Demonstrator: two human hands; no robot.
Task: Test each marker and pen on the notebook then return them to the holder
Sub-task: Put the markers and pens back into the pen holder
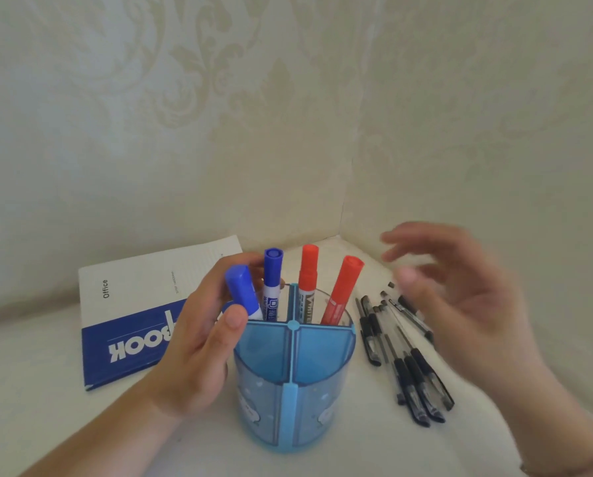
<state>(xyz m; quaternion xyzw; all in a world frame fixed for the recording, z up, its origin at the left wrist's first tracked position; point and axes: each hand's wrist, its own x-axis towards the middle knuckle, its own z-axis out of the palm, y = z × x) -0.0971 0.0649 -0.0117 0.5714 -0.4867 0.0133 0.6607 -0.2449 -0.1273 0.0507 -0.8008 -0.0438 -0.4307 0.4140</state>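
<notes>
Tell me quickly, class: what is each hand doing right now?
Left hand: grips a blue marker standing in the holder.
Right hand: open, blurred, holds nothing, above the pens.

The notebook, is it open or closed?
Closed. The notebook lies flat on the table with its blue and white cover showing, left of the holder. No pages show.

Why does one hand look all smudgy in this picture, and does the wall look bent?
In the head view, the right hand is smeared by motion blur, its fingers ghosted above the black pens; the left hand, the blue holder and the markers are sharp; the wide-angle lens bows the wall corner and the table edge; the light is soft and even, with no glare.
</notes>
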